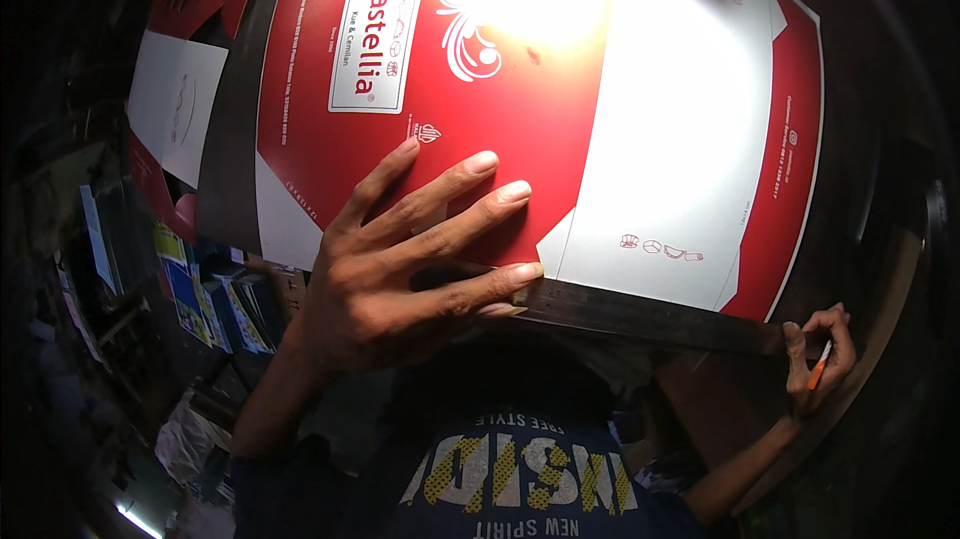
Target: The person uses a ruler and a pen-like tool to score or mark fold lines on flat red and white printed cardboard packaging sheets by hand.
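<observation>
A printed red-and-white card sheet (560, 159) lies before me, with cut corners and fold lines like a flat box blank. My left hand (400, 249) rests on its red part, fingers spread, thumb at the near edge beside a dark bar-like edge (650, 324). At the far right end of that dark edge is my right hand (825, 349), its fingers bent round a thin orange-and-white pen-like tool (820, 367). The tool's exact kind cannot be made out. It is apart from the sheet.
Left of the sheet lies another red-and-white card piece (175, 104) with cut-outs. Lower down on the left stand stacked blue and green booklets or boxes (225, 304) and a pale plastic bag (190, 439). A bright lamp glares on the sheet's far part.
</observation>
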Demonstrator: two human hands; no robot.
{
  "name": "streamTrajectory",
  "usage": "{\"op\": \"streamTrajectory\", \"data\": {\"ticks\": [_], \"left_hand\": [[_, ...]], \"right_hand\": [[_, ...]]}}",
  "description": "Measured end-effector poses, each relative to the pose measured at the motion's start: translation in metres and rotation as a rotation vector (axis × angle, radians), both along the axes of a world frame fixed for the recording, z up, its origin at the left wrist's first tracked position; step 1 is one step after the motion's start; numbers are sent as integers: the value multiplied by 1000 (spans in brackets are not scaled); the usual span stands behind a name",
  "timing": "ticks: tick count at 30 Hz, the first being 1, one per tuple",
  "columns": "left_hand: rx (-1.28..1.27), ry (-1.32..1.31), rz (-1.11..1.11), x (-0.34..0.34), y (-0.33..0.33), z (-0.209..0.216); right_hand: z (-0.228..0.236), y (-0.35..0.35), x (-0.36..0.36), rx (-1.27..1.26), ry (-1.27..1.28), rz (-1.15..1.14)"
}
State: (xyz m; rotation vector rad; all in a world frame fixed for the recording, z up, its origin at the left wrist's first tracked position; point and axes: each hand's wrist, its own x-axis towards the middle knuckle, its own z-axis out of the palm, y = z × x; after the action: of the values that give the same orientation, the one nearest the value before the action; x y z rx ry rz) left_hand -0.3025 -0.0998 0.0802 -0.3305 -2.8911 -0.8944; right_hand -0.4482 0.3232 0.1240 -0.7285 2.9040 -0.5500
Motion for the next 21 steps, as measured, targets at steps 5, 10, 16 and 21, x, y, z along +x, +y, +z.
{"op": "streamTrajectory", "data": {"ticks": [5, 10, 16, 21], "left_hand": [[8, 8, -16, -3, 1, -1], [-62, 31, 27, -7, 9, 9], [-210, -16, -6, -2, 10, 22], [-230, -37, -63, -1, 2, 17]], "right_hand": [[4, 0, 1, 0, 7, 9], [13, -7, -6, 43, 69, 119], [-1, -11, -4, -32, 72, 49], [12, -16, 2, -21, -25, -13]]}}
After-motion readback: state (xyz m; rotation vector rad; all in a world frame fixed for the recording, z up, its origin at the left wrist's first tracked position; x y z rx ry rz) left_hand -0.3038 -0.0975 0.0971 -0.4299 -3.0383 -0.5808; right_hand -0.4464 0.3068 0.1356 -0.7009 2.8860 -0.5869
